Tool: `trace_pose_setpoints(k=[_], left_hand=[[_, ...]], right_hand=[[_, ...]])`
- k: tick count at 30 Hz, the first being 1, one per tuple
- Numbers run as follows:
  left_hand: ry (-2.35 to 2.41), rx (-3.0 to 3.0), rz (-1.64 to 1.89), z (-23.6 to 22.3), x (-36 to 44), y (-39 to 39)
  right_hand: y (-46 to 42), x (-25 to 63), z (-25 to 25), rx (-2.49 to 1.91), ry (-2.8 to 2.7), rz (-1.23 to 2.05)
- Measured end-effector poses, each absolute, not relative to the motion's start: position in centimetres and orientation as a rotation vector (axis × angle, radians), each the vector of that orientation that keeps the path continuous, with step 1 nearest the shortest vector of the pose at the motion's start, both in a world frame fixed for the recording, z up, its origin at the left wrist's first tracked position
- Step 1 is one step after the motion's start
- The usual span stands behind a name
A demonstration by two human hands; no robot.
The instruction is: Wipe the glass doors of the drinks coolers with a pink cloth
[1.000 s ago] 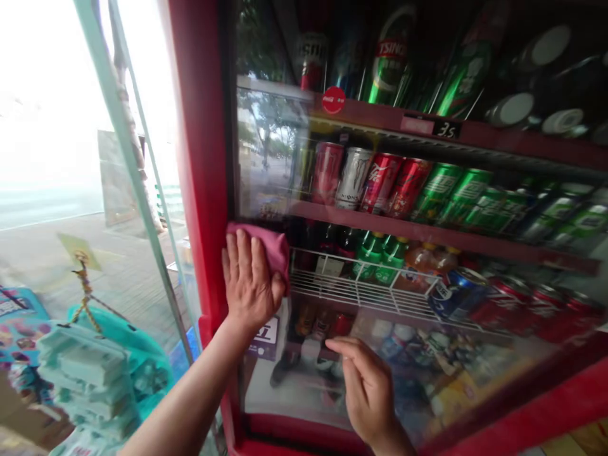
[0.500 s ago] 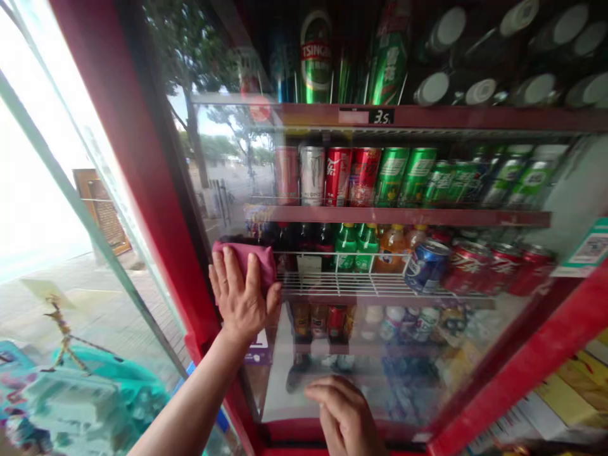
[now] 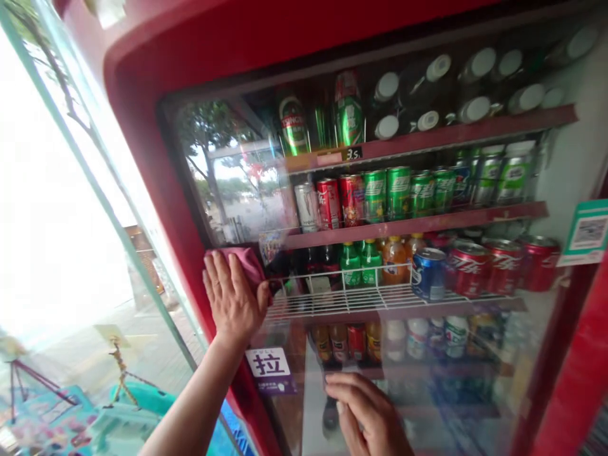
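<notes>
A pink cloth (image 3: 246,261) lies against the glass door of a red-framed drinks fridge, near the door's left edge. My left hand (image 3: 232,297) presses it there, palm to the glass and fingers stretched over it, so much of the cloth is hidden. Below it, a purple and white sticker (image 3: 270,370) is stuck on the glass. My right hand (image 3: 363,408) hangs low in front of the door. Its fingers are loosely curled together, and I see nothing in them.
Behind the glass (image 3: 342,345), shelves hold cans, bottles and a blue can (image 3: 429,272) on a wire rack (image 3: 346,301). A green QR-code card (image 3: 586,231) is at the right. Turquoise goods (image 3: 128,424) hang at the lower left, beside a pale upright post (image 3: 109,247).
My view has tilted and shifted, bringing the fridge's top frame into sight. My left hand and the cloth are slightly lower against the door, uncovering more of the sticker. My right hand stays curled.
</notes>
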State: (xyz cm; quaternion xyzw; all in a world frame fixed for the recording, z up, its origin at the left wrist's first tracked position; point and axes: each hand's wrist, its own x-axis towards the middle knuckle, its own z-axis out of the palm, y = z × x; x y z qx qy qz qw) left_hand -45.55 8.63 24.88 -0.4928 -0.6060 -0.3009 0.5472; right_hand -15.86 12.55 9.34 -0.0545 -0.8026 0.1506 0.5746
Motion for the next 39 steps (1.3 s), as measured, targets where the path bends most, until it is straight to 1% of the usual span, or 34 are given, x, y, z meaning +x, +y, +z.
trace_pose_setpoints(k=[3,5,7,11,14,17,20,22,24,25,26,28,32,34,36,37,39], left_hand=[[-1.474,-1.133,-0.788,28.2,-45.2,9.3],[-1.478,-1.113,-0.822,28.5,-43.6,10.6],[-1.431,-1.171,-0.768,27.5,-41.3,11.9],[-1.204,-1.45,-0.5,24.3,-38.0,13.2],[-1.117,-1.488,-0.412,24.5,-39.0,12.6],[-1.21,-1.366,-0.51,28.7,-42.0,11.5],[-1.396,-1.226,-0.732,35.5,-43.9,11.2],[-1.469,-1.157,-0.868,39.6,-43.7,11.8],[-1.484,-1.089,-0.966,41.8,-42.5,12.8],[-1.466,-1.083,-0.971,42.0,-41.7,13.4],[-1.435,-1.103,-0.943,41.5,-40.8,13.9],[-1.348,-1.202,-0.801,38.7,-39.4,14.5],[-1.21,-1.339,-0.532,29.8,-39.4,13.2],[-1.142,-1.379,-0.452,26.4,-40.8,11.8],[-1.11,-1.399,-0.391,25.7,-42.5,10.7],[-1.128,-1.382,-0.403,26.6,-43.2,10.4],[-1.241,-1.29,-0.527,30.6,-44.0,10.7]], right_hand=[[13.1,-16.1,9.1,-0.111,-1.873,0.238],[13.6,-15.9,10.0,-0.133,-1.867,0.121],[14.4,-15.4,12.0,-0.18,-1.855,0.002],[17.4,-14.0,17.4,-0.257,-1.817,-0.167],[19.6,-13.3,20.5,-0.229,-1.814,-0.263],[20.9,-13.1,22.1,-0.176,-1.818,-0.328],[21.2,-13.4,23.1,-0.139,-1.806,-0.386],[21.4,-13.6,24.1,-0.13,-1.79,-0.414],[21.6,-13.9,25.3,-0.142,-1.767,-0.428],[21.8,-14.1,26.0,-0.151,-1.751,-0.432],[22.1,-14.2,26.7,-0.157,-1.736,-0.434],[22.6,-14.5,28.0,-0.158,-1.712,-0.442],[23.3,-15.0,29.1,-0.113,-1.709,-0.46],[23.4,-14.9,29.0,-0.064,-1.753,-0.476],[23.6,-14.6,28.6,0.005,-1.822,-0.522],[23.8,-14.4,28.5,0.042,-1.851,-0.553],[24.4,-14.0,28.6,0.094,-1.883,-0.623]])
